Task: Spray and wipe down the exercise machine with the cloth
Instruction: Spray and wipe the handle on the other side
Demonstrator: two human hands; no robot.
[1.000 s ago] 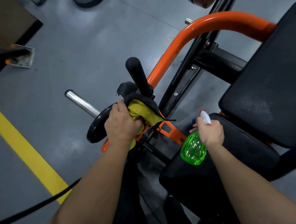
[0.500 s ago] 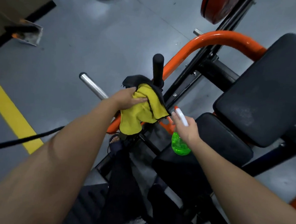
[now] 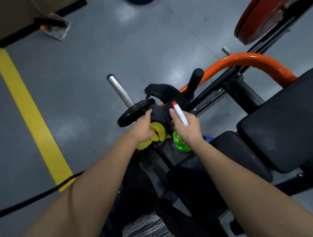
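Observation:
My left hand (image 3: 142, 127) grips a yellow and black cloth (image 3: 158, 132) bunched against the machine's arm just below the black handle (image 3: 193, 82). My right hand (image 3: 186, 128) holds a green spray bottle (image 3: 180, 144) by its white trigger head, the orange nozzle pointing up at the cloth and the handle base. The two hands are almost touching. The machine has an orange curved frame (image 3: 247, 62), a black seat pad (image 3: 241, 153) and a black back pad (image 3: 287, 122) to the right.
A chrome weight peg (image 3: 120, 90) with a small black plate (image 3: 134, 112) juts left of the hands. An orange plate (image 3: 253, 20) hangs top right. A yellow floor line (image 3: 33, 116) and a black cable (image 3: 28, 200) cross the grey floor at left; a metal bracket (image 3: 56, 28) lies top left.
My left hand has slid the cloth down from the handle top toward the arm near the plate. My right hand has brought the bottle up and left, close beside the cloth.

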